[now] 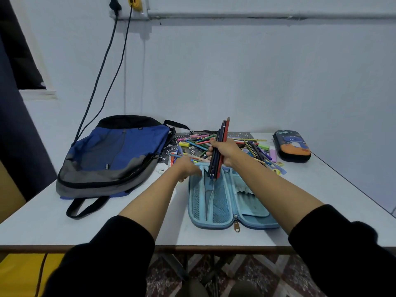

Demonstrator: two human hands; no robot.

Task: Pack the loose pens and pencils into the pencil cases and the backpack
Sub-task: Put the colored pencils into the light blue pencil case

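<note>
Right hand clasps dark-and-red wooden pencils upright, tips below its fingers, seemingly readied for the open light-blue zip case; left hand hold unclear.

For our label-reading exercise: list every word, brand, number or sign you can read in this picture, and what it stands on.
None can be read.
Blue and grey fabric backpack: two small dark tags, too small to read.
Black hard pencil case with orange cartoon print: no legible lettering.
Loose coloured pens and pencils: any print is too small.
</note>
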